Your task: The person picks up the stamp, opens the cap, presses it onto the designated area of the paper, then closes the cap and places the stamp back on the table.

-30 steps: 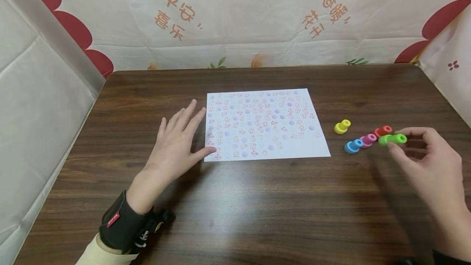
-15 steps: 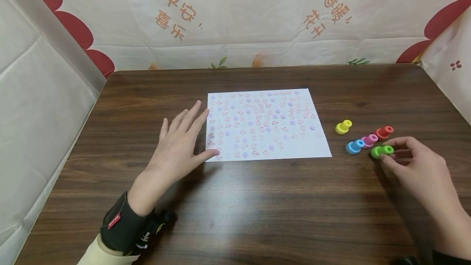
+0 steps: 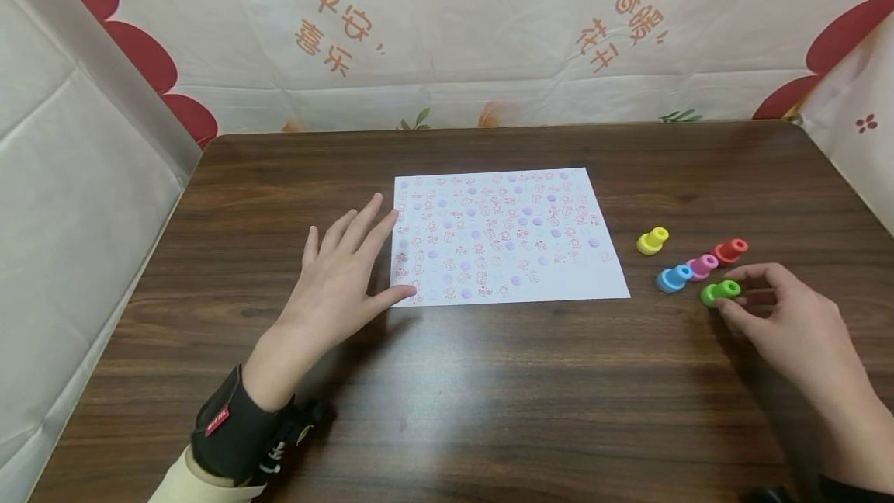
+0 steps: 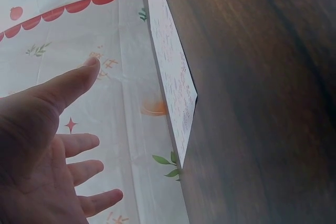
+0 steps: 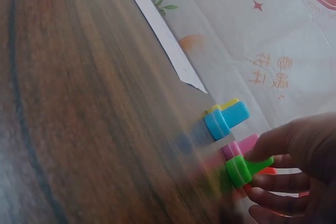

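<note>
A white paper [image 3: 580, 282] covered in small red and purple stamped prints lies mid-table. My left hand [image 3: 328, 278] is spread at its left edge, thumb over the lower left corner and fingertips by the upper edge. At the right, my right hand [image 3: 796, 324] pinches a green stamp [image 3: 719, 293] between thumb and fingers; the stamp stands upright on the table. Beside it are a pink stamp [image 3: 701, 267], a red stamp [image 3: 729, 251] and a blue stamp [image 3: 673, 279]. A yellow stamp [image 3: 653, 241] stands a little apart, nearer the paper. In the right wrist view the thumb lies against the green stamp's handle.
The brown wooden table [image 3: 447, 402] reaches back to a white printed cloth [image 3: 447, 29] hanging behind its far edge. More cloth [image 3: 77, 177] hangs on the left side. A black wrist strap [image 3: 240, 425] sits on the left wrist.
The right hand has brought the green stamp down from a tilted hold in the air to upright on the table, near the blue and pink stamps. The left hand has stayed nearly still.
</note>
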{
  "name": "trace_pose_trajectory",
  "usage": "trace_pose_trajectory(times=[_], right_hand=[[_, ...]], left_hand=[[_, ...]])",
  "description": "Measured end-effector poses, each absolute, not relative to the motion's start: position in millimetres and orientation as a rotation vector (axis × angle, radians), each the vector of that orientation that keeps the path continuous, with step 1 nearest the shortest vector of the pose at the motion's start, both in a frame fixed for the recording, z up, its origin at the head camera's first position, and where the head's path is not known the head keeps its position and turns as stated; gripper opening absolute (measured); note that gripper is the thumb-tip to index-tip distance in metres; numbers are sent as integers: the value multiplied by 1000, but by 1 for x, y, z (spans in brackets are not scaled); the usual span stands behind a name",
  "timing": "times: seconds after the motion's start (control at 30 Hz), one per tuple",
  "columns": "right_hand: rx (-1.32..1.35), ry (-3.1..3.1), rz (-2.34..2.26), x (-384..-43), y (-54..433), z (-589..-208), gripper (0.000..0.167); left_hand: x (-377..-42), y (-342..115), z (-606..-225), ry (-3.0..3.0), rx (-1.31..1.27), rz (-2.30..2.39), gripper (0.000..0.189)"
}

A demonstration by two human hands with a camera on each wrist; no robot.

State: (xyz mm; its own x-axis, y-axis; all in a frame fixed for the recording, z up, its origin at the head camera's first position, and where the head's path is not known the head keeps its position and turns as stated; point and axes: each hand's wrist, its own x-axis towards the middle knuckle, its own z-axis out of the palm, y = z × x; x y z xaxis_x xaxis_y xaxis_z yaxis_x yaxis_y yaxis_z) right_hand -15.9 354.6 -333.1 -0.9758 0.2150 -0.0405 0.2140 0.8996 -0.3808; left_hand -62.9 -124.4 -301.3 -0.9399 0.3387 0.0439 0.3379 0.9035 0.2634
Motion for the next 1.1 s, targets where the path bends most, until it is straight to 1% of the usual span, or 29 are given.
trace_pose_trajectory(times=[0.17,0.3,0.33,0.37,0.43,0.53,0.67,0.87,1.1], right_hand=[[-383,-2959,627,-13,350,-326,50],[-431,-2791,667,-12,343,-318,45],[-454,-2745,676,-12,341,-317,39],[-472,-2700,690,-12,339,-315,38],[-493,-2616,707,-14,334,-313,37],[-448,-2510,734,-18,326,-310,39],[-297,-2402,790,-23,313,-305,45],[-152,-2341,887,-31,290,-294,52],[52,-2361,966,-42,266,-286,73]], left_hand=[[-63,-125,-301,3064,551,406,93],[-63,-126,-301,3071,551,394,93],[-64,-126,-301,3071,550,393,94],[-64,-126,-301,3072,551,393,94],[-64,-126,-301,3070,550,398,94],[-65,-125,-300,3062,547,407,95],[-66,-121,-298,3052,548,415,94],[-69,-113,-294,3042,551,423,94],[-72,-103,-289,3054,572,399,93]])
